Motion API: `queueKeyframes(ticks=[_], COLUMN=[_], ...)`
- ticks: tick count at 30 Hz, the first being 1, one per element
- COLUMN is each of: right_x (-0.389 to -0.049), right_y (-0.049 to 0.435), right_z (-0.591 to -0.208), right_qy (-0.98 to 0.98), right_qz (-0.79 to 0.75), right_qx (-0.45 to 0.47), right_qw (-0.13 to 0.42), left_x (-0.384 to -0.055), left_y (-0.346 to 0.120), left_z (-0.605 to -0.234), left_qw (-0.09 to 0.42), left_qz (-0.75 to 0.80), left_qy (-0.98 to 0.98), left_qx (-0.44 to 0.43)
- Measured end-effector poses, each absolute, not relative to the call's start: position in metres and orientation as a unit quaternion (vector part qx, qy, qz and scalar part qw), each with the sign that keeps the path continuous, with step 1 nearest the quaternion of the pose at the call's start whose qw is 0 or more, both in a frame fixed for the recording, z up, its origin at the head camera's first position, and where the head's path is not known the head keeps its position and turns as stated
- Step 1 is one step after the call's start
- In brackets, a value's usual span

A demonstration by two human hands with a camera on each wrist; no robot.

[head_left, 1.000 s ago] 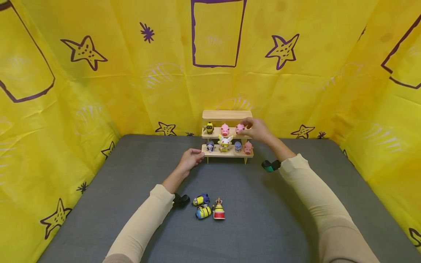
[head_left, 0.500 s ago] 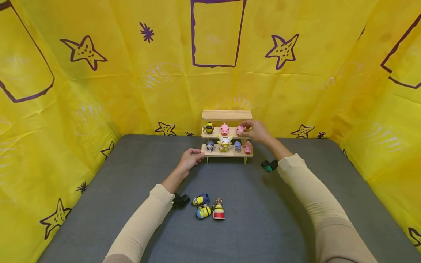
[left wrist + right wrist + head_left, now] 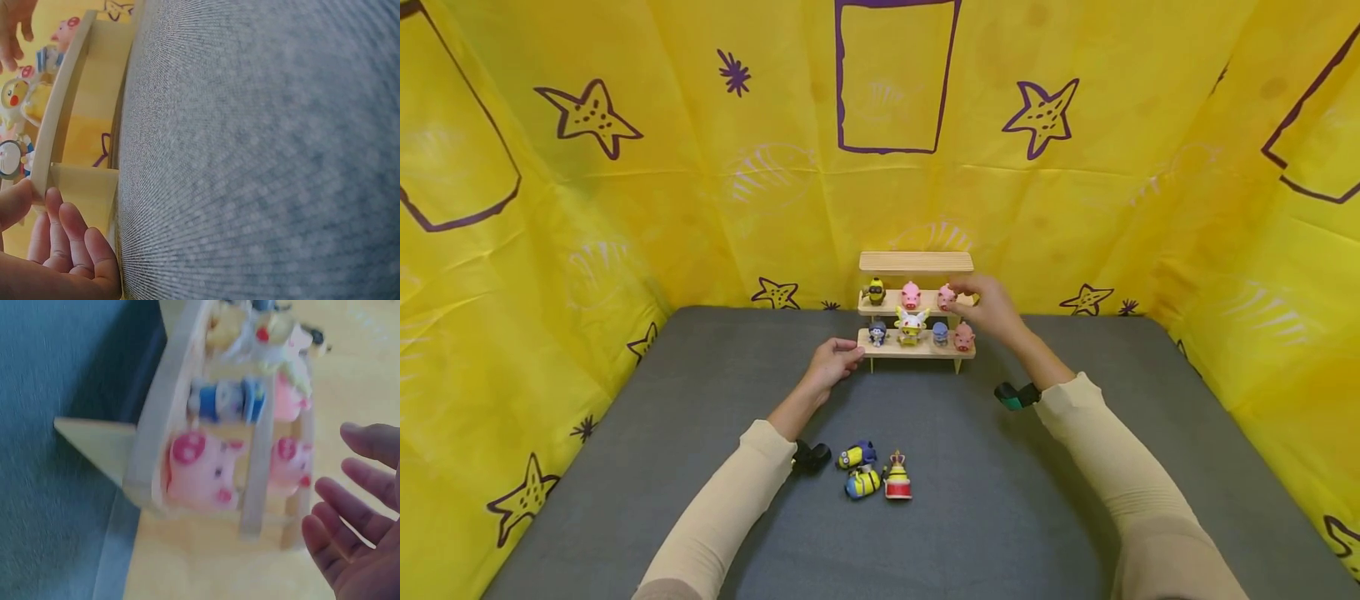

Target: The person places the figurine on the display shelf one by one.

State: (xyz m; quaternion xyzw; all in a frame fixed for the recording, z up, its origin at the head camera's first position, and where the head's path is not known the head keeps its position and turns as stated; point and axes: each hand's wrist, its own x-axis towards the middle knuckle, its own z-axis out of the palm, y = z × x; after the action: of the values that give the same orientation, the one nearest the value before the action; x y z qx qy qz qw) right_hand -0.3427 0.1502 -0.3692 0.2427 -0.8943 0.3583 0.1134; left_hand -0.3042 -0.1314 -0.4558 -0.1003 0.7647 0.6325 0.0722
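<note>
Seven figurines (image 3: 911,327) on a wooden stand (image 3: 916,262), left hand (image 3: 832,364) pinching its lower-tier corner (thumb uppermost), right hand (image 3: 994,310) spread, just beside the middle-tier end pig (image 3: 945,299).

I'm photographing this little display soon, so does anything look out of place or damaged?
Two yellow-and-blue figures lie on the grey table in front of the wooden stand, while the figures on the stand are upright. A crowned figure beside them is off the stand too. No spill or damage shows.
</note>
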Motion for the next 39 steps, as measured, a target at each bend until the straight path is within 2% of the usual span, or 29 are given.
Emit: queueKeyframes(ticks=[4,9,14,23,28,34,39], right_x=[-0.316,-0.279,-0.258,-0.24,-0.236,-0.23,-0.225], right_y=[0.141,0.129,0.121,0.117,0.113,0.107,0.101], right_z=[-0.373,-0.375,-0.378,-0.392,-0.403,-0.416,-0.424], right_qy=[-0.88,-0.868,-0.863,-0.841,-0.831,-0.817,-0.811], right_qz=[0.338,0.32,0.311,0.37,0.352,0.307,0.268], right_qx=[0.3,0.355,0.378,0.394,0.428,0.479,0.507], right_qw=[0.144,0.137,0.123,0.013,-0.05,-0.101,-0.115], left_x=[-0.304,-0.305,-0.305,-0.305,-0.304,-0.304,-0.305], left_y=[-0.131,-0.132,-0.132,-0.133,-0.132,-0.132,-0.132], left_z=[-0.456,-0.455,-0.453,-0.456,-0.455,-0.455,-0.455], left_qw=[0.075,0.068,0.061,0.072,0.072,0.077,0.081], left_qz=[0.632,0.638,0.644,0.635,0.634,0.633,0.631], left_qy=[0.766,0.762,0.757,0.763,0.764,0.764,0.766], left_qx=[-0.098,-0.09,-0.09,-0.096,-0.096,-0.095,-0.098])
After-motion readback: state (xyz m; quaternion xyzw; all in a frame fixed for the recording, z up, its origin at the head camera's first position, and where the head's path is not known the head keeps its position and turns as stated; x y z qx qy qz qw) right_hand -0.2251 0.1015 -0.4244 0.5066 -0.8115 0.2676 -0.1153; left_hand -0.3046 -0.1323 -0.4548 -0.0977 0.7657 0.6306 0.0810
